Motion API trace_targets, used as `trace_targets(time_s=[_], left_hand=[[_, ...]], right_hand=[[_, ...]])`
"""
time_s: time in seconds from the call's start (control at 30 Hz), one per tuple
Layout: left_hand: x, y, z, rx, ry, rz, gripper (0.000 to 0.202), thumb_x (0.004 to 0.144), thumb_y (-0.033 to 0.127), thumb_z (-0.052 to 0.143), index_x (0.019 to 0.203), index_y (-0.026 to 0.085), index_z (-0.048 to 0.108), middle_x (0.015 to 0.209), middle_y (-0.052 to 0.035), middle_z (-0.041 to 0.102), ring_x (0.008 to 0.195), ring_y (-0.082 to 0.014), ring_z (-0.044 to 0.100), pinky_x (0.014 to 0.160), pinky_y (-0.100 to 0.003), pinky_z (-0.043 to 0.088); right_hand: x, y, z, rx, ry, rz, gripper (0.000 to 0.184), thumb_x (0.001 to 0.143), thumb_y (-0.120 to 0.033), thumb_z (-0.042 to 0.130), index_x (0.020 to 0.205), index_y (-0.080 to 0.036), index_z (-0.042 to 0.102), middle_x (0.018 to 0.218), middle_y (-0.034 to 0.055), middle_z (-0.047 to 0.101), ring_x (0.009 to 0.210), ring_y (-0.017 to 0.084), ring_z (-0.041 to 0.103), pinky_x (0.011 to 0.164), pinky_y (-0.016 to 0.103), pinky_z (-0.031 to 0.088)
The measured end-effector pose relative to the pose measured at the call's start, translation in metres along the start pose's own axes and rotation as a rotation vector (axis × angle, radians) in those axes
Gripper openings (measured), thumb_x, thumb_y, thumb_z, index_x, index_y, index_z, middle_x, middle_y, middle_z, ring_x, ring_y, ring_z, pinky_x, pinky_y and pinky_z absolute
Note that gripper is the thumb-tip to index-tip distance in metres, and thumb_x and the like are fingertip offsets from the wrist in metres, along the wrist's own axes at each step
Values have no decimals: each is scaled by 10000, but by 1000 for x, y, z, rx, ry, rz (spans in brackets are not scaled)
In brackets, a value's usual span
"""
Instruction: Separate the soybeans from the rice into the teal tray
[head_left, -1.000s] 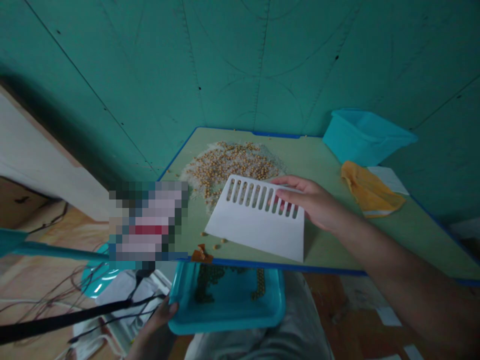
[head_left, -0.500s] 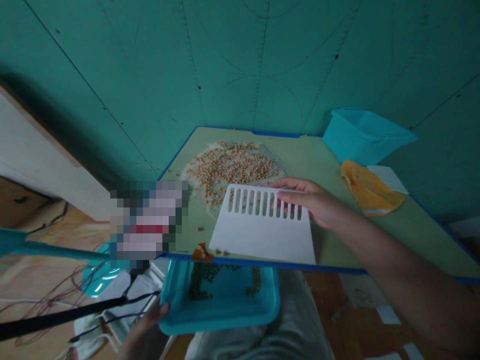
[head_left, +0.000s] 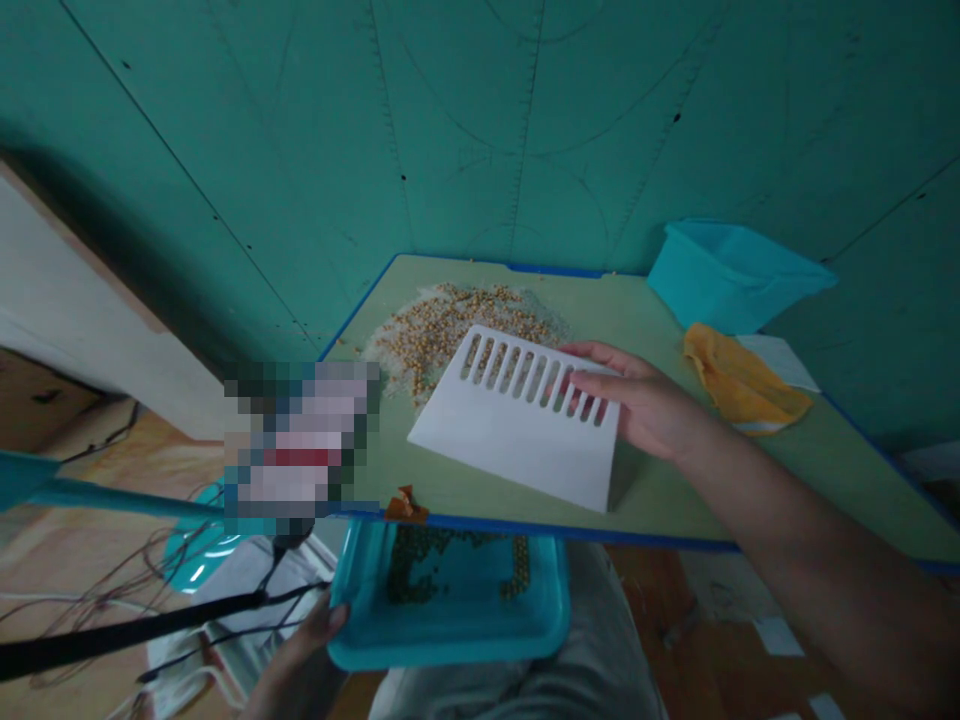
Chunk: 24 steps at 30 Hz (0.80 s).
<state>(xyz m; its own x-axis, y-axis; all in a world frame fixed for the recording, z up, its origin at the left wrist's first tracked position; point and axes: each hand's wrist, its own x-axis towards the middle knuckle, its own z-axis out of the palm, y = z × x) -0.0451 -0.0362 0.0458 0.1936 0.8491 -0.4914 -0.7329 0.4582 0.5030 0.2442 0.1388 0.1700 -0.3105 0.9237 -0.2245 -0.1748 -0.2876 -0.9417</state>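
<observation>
Right hand [head_left: 630,395] pinches the far right corner of a flat white plastic scraper with a row of long slots [head_left: 517,440], its thumb across the upper face and its fingers curled underneath, partly seen through the slots. From that hand the scraper reaches out to the left, its long plain edge facing the person and slanting so that the right end sits nearer the body; whether this edge touches the pale green tabletop [head_left: 630,310] I cannot tell. Just beyond the slotted side lies a broad heap of round tan beans and whitish grains [head_left: 450,335], partly covered by the scraper, and the right hand is the nearer one to it

On the near side, below the table's blue edge, a shallow rectangular turquoise plastic tray [head_left: 450,655] sits over the lap, with small dark green and yellowish beans [head_left: 412,580] gathered along its left, far and right sides. Left hand [head_left: 311,640] is at the tray's near left corner, thumb on the rim, apparently closed around it, though its other fingers are hidden, and it is well apart from the scraper
</observation>
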Motion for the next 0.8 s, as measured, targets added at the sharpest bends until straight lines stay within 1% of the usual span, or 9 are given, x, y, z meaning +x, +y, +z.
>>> trace_targets(time_s=[0.1, 0.2, 0.3, 0.4, 0.5, 0.6, 0.67, 0.8], left_hand=[[-1, -1, -1, -2, 26, -5, 197, 707, 257, 622, 834, 366, 725, 983, 52, 738, 1109, -303, 536, 1003, -446, 352], [-1, 1, 1, 27, 34, 3, 204, 701, 257, 627, 851, 357, 723, 940, 53, 750, 1078, -290, 563, 991, -424, 374], [-2, 3, 2, 62, 38, 16, 150, 687, 283, 647, 787, 353, 734, 873, 68, 762, 1049, -270, 586, 1005, -397, 360], [-4, 3, 3, 90, 71, 27, 126, 665, 284, 676, 750, 355, 736, 821, 85, 766, 1071, -244, 573, 1025, -344, 328], [-4, 1, 2, 92, 104, 32, 204, 627, 303, 711, 827, 334, 732, 858, 67, 764, 1117, -260, 536, 1032, -336, 315], [-4, -2, -1, 54, 96, 27, 252, 651, 275, 691, 899, 310, 718, 966, 45, 743, 1167, -279, 487, 1040, -371, 303], [-5, -3, -3, 13, 58, 22, 218, 689, 246, 655, 885, 317, 719, 1006, 58, 730, 1197, -262, 456, 1049, -366, 286], [-10, -4, -4, -7, 26, 22, 172, 719, 247, 625, 819, 342, 727, 966, 92, 738, 1200, -219, 456, 1054, -307, 273]], right_hand=[[0, -2, 1, 28, 29, -67, 359, 574, -199, 723, 899, -230, 574, 793, -18, 678, 661, 126, 623, 643, 271, 479], [1, -3, 2, -14, 70, -147, 320, 594, -265, 713, 874, -235, 561, 780, -8, 670, 751, 167, 627, 715, 330, 469], [2, -3, 2, -60, 91, -238, 279, 625, -324, 693, 848, -250, 543, 796, -9, 654, 810, 179, 615, 769, 361, 450], [3, -2, 0, -90, 118, -304, 249, 646, -334, 677, 834, -263, 530, 837, -13, 640, 843, 180, 601, 791, 370, 443], [4, 0, -2, -104, 126, -316, 226, 666, -330, 663, 835, -265, 527, 835, -13, 634, 853, 183, 595, 795, 372, 439], [5, -1, 0, -63, 108, -306, 227, 658, -301, 677, 829, -262, 534, 810, -21, 633, 819, 169, 595, 795, 356, 438], [6, -3, 4, -29, 90, -295, 229, 645, -277, 691, 816, -258, 541, 793, -27, 633, 786, 155, 595, 794, 343, 439], [8, -11, 11, -51, 46, -321, 216, 643, -268, 699, 803, -259, 554, 766, -36, 628, 742, 142, 593, 773, 326, 445]])
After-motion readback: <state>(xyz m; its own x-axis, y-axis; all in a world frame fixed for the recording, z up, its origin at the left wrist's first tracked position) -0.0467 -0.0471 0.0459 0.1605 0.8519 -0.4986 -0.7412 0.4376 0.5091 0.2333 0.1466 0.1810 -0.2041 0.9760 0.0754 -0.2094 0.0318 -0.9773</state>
